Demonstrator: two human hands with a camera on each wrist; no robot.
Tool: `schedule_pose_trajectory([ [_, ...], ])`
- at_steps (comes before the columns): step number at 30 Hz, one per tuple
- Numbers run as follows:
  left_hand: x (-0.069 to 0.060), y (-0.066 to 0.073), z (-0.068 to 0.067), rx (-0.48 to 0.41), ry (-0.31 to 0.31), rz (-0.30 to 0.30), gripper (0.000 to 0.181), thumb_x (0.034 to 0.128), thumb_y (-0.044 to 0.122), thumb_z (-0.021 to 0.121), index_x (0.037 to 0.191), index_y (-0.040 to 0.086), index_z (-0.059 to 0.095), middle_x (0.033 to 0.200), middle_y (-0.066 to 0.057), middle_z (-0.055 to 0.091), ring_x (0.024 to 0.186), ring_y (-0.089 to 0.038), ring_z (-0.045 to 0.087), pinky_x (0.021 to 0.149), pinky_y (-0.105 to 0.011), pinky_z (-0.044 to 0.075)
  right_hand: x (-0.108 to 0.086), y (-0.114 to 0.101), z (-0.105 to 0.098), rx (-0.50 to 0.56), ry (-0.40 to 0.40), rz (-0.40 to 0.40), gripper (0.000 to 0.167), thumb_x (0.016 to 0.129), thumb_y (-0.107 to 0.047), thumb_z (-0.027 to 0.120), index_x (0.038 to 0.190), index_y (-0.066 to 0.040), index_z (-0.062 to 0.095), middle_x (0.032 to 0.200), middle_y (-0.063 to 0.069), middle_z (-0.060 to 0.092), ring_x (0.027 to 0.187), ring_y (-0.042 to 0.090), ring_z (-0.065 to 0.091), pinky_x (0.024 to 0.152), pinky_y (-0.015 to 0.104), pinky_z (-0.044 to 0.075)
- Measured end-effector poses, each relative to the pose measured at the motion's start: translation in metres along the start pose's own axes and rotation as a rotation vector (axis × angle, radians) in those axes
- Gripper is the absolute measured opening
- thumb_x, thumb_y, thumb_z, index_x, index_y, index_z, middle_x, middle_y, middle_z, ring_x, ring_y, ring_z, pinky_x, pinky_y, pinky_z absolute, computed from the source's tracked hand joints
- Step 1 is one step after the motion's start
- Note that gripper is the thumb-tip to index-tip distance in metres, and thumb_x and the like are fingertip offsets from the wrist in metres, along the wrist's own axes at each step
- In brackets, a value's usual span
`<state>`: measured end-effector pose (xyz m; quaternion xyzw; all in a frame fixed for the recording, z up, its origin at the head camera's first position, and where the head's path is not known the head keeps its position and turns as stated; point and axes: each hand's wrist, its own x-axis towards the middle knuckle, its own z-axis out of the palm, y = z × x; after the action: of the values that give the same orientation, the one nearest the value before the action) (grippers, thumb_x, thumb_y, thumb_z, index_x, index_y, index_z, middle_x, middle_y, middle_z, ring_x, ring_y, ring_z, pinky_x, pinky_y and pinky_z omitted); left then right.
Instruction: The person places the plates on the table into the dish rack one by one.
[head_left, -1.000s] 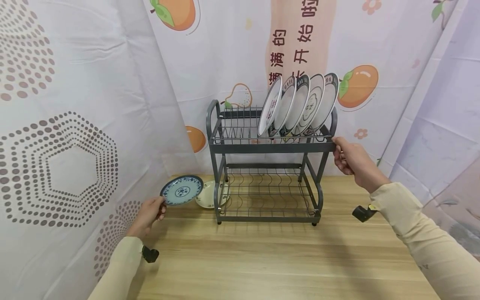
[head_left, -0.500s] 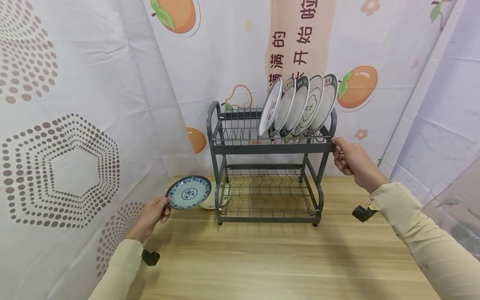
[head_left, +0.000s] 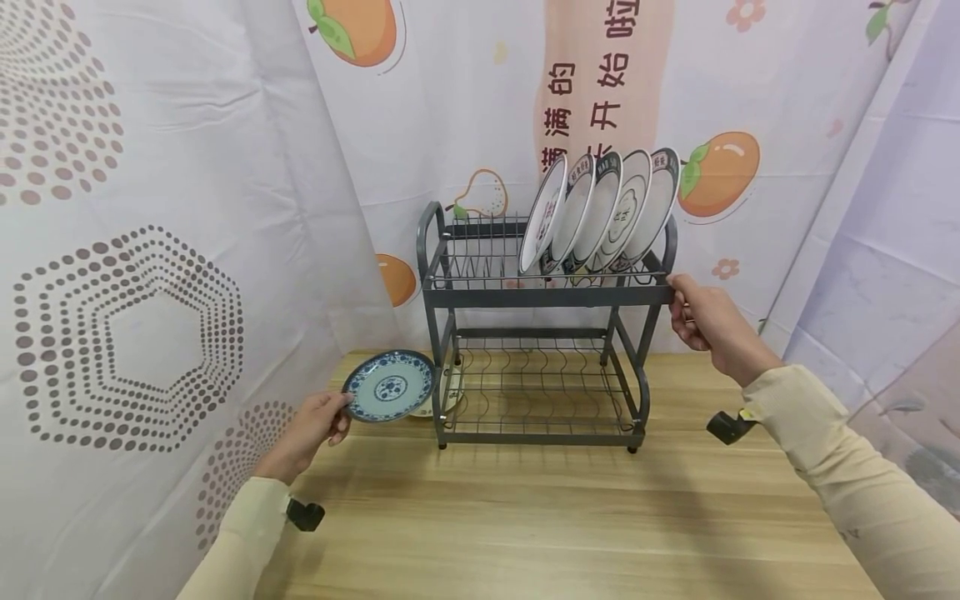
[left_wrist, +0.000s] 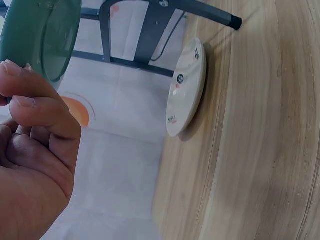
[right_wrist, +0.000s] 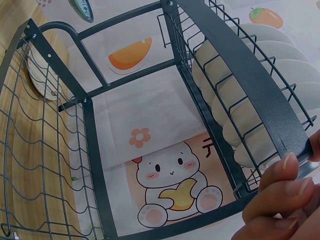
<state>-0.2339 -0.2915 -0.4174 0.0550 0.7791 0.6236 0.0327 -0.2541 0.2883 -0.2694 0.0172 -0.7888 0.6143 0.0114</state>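
Observation:
My left hand (head_left: 307,433) pinches the near-left rim of a blue-and-white patterned plate (head_left: 390,386), held in the air left of the dish rack (head_left: 540,297). From below, the left wrist view shows this plate's green underside (left_wrist: 47,37) with fingertips against it. A cream plate (left_wrist: 187,87) lies on the table behind it, mostly covered in the head view. At the rack's upper right front corner, my right hand (head_left: 716,325) grips the frame. Several white plates with dark printed rims (head_left: 577,217) lean upright in the right part of the top tier.
The rack's lower tier (head_left: 536,392) is bare wavy wire. Printed white curtains (head_left: 465,108) hang behind the rack and at both sides. Wooden tabletop (head_left: 525,517) extends in front of it.
My left hand has carried the blue-and-white plate to the right, toward the rack, so it covers more of the cream plate. The right hand keeps its grip on the corner.

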Motion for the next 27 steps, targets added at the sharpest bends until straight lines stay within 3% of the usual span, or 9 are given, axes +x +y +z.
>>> schedule_pose_trajectory([
  [6,-0.001,0.002,0.006,-0.013,-0.037,-0.004,0.034,0.1094,0.016,0.043,0.079,0.005,0.053,0.062,0.0,0.049,0.049,-0.009,0.046,0.047,-0.02,0.04,0.001,0.001,-0.001,0.005,-0.002,0.004,0.05,0.106,-0.048,0.044,0.068,-0.017,0.053,0.054,-0.005,0.05,0.042,0.005,0.041,0.038,0.022,0.035],
  [19,-0.005,0.014,0.025,-0.011,-0.057,0.012,0.031,0.1094,0.015,0.044,0.085,0.001,0.057,0.064,-0.002,0.05,0.049,-0.009,0.045,0.045,-0.02,0.04,0.001,0.001,0.0,0.015,0.015,-0.003,0.05,0.106,-0.048,0.046,0.067,-0.018,0.053,0.054,-0.006,0.05,0.042,0.005,0.04,0.038,0.022,0.035],
  [27,-0.006,0.017,0.037,-0.018,-0.113,0.008,0.032,0.1099,0.018,0.044,0.085,0.002,0.056,0.064,-0.002,0.051,0.049,-0.01,0.045,0.047,-0.02,0.04,0.0,0.003,-0.001,0.047,0.011,0.002,0.049,0.106,-0.046,0.046,0.067,-0.018,0.053,0.054,-0.005,0.05,0.042,0.005,0.04,0.037,0.022,0.034],
])
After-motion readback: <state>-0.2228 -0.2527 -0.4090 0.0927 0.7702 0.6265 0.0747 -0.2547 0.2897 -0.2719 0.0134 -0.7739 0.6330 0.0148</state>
